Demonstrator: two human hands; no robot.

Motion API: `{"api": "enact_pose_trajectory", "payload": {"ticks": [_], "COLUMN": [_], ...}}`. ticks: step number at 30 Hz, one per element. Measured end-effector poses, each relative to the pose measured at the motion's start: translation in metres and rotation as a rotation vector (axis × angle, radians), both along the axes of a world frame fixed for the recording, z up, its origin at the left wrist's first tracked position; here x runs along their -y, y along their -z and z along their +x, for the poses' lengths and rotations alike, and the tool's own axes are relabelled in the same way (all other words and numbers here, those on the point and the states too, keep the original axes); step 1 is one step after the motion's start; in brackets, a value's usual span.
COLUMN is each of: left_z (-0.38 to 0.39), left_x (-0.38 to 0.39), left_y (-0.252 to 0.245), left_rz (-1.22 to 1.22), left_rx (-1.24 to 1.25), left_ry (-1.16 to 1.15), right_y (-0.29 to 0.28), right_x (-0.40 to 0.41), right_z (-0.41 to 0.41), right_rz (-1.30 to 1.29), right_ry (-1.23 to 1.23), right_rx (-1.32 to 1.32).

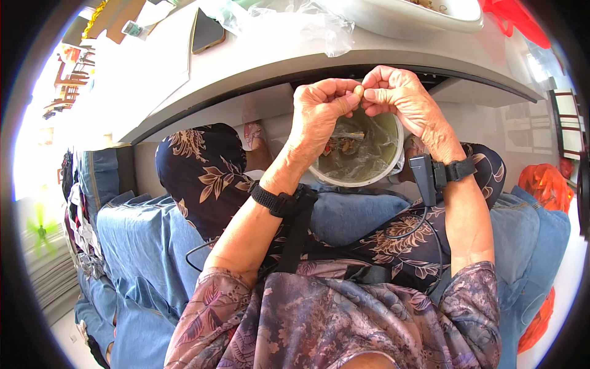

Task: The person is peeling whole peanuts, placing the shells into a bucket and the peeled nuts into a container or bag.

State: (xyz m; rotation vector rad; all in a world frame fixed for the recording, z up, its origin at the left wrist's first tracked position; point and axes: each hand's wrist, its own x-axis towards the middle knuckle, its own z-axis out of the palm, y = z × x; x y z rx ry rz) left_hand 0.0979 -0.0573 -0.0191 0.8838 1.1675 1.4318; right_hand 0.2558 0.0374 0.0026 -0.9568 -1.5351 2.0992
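A small tan nut (pixel 359 91), perhaps a peanut in its shell, is pinched between the fingertips of both hands. My left hand (pixel 320 104) grips it from the left with thumb and forefinger. From the right, the thumb and fingers of my right hand (pixel 402 98) meet it. Just below them, between the knees, stands a round pale bin (pixel 400 159) lined with a clear plastic bag. Some brown and red scraps (pixel 343 145) lie in the bin. The hands hide part of its far rim.
The white table edge (pixel 258 67) runs just beyond my hands. On it are a dark phone (pixel 208 31), a crumpled clear plastic bag (pixel 295 27) and a white bowl (pixel 415 20) with brown pieces in it. A denim-covered sofa (pixel 143 230) is beneath me. Orange-red bags (pixel 546 187) lie at right.
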Motion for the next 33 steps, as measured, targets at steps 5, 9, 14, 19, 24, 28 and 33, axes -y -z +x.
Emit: {"api": "enact_pose_trajectory", "payload": {"ticks": [5, 9, 14, 19, 24, 28, 33], "left_z": [-0.001, -0.004, -0.004, -0.002, 0.002, 0.005, 0.007], "left_x": [0.001, -0.001, -0.001, -0.001, 0.001, 0.002, 0.002], "left_y": [0.004, 0.009, 0.008, 0.008, 0.006, 0.004, 0.009], "left_rz": [-0.005, 0.023, 0.016, 0.018, 0.027, 0.051, 0.059], "left_rx": [0.092, 0.137, 0.136, 0.123, 0.021, -0.077, -0.131], "left_ry": [-0.01, -0.01, -0.034, -0.063, -0.08, -0.104, -0.125], "right_y": [-0.002, -0.001, 0.0, -0.003, -0.006, -0.009, -0.001], "right_x": [0.0, 0.001, 0.003, 0.006, 0.01, 0.015, 0.021], "right_z": [-0.004, -0.007, -0.01, -0.013, -0.012, -0.013, -0.015], "right_rz": [0.054, 0.05, 0.087, 0.024, 0.107, 0.181, 0.279], "right_ry": [-0.023, -0.007, 0.015, 0.054, -0.07, -0.087, -0.021], "right_rx": [0.03, 0.013, 0.052, 0.045, -0.001, 0.011, 0.027]}}
